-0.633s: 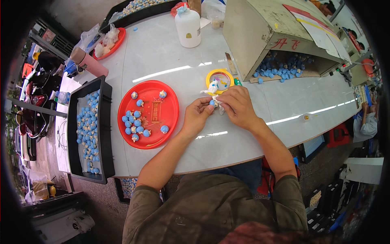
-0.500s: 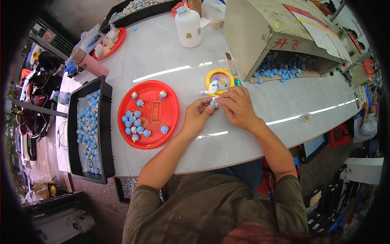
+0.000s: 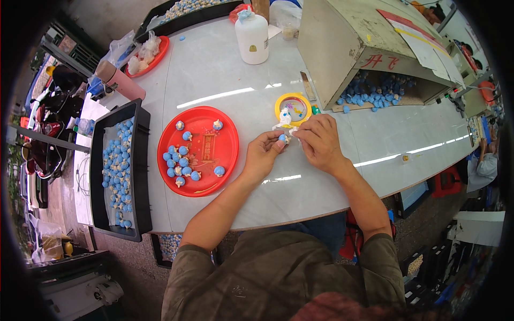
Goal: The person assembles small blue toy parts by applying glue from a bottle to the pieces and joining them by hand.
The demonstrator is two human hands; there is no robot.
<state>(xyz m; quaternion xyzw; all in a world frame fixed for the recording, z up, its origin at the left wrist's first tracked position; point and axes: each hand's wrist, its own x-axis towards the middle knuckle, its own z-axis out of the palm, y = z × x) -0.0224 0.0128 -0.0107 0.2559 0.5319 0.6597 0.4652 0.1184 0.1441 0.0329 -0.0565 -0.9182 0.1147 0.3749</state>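
Note:
My left hand (image 3: 262,154) pinches a small blue-and-cream ball-shaped piece (image 3: 284,139) between thumb and fingertips. Just right of it, my right hand (image 3: 320,142) is closed, its fingertips at a little white bit (image 3: 293,130); how firmly it grips that is hard to make out. Beyond both hands lies a round yellow-rimmed dish (image 3: 307,111) with coloured specks inside. A crumpled white lump (image 3: 284,117) rests against its near left edge. To the left, a red round plate (image 3: 225,144) carries several similar blue-and-cream pieces (image 3: 183,161).
A black tray (image 3: 140,160) of blue pieces stands at the left, near a pink bottle (image 3: 120,81). A white bottle (image 3: 251,40) stands at the back. At the right, a beige metal box (image 3: 327,59) holds a heap of blue pieces (image 3: 375,96).
My right hand has drawn slightly away from the blue piece, with the white bit now apart from it. The left hand keeps its hold. The whole view has shifted a little.

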